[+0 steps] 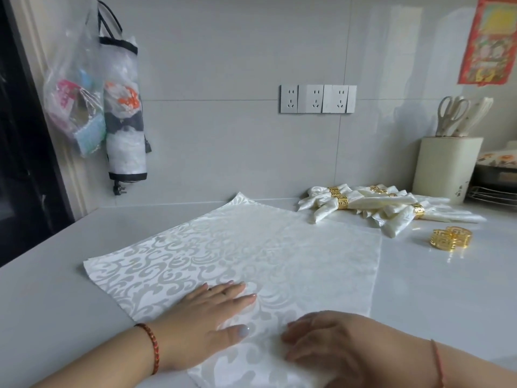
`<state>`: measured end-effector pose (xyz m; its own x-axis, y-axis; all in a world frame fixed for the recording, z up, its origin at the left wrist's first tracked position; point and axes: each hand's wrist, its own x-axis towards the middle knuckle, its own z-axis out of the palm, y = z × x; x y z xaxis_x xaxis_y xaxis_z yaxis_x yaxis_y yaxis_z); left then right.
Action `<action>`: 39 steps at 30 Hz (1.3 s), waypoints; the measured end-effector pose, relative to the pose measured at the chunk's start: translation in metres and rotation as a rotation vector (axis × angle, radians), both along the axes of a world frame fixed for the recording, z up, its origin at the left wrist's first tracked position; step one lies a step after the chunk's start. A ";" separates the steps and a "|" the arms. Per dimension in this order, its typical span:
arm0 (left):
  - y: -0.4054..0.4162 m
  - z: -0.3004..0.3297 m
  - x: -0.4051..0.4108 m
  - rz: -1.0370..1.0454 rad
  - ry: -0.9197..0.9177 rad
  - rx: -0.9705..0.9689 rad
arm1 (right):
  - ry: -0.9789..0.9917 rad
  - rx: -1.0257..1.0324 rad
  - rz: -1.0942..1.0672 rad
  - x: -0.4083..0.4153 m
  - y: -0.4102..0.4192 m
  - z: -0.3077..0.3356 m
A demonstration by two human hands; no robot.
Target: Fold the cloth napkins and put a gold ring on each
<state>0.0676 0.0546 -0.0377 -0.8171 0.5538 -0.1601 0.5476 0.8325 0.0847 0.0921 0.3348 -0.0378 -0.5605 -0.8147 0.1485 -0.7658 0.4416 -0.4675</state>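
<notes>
A white damask napkin [246, 256] lies spread flat on the pale bench [50, 298], its near edge under both hands. The left hand [201, 323] presses down on it with fingers straight and together — no grip, only a flat palm. Just to the right of it, the right hand [335, 345] rests on the same near edge with fingers bent downward; whether they pinch the cloth cannot be told. Beyond the right hand and further to its right, well apart, two loose gold rings [451, 238] sit touching each other on the bench, and behind them lies a heap of finished napkins [386, 207] — rolled, each banded in gold.
</notes>
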 end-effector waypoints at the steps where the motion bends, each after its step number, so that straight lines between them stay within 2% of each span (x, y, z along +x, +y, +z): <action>1: 0.000 -0.001 -0.001 0.002 0.000 0.006 | 0.037 -0.008 -0.002 0.001 0.001 -0.001; 15: -0.006 0.000 -0.008 -0.005 -0.051 0.073 | 0.305 0.155 0.077 0.009 -0.008 0.007; 21: -0.006 -0.001 -0.007 0.002 -0.037 0.102 | 0.272 0.032 0.008 0.012 -0.006 0.008; 24: -0.008 -0.003 -0.007 0.021 -0.057 0.239 | 0.146 -0.075 -0.083 0.010 -0.009 0.008; 29: -0.011 0.003 0.002 0.151 -0.220 0.693 | -0.152 -0.215 -0.214 0.003 -0.013 0.004; 35: -0.006 0.017 0.025 0.037 -0.369 0.801 | -0.500 -0.325 -0.350 0.003 -0.023 0.010; 39: -0.007 0.015 0.030 0.028 -0.381 0.839 | -0.573 -0.322 -0.390 0.002 -0.027 0.014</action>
<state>0.0979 0.0473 -0.0229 -0.8067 0.5905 0.0241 0.3391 0.4291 0.8372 0.0937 0.3081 -0.0236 -0.8596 -0.5079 -0.0554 -0.1813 0.4048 -0.8963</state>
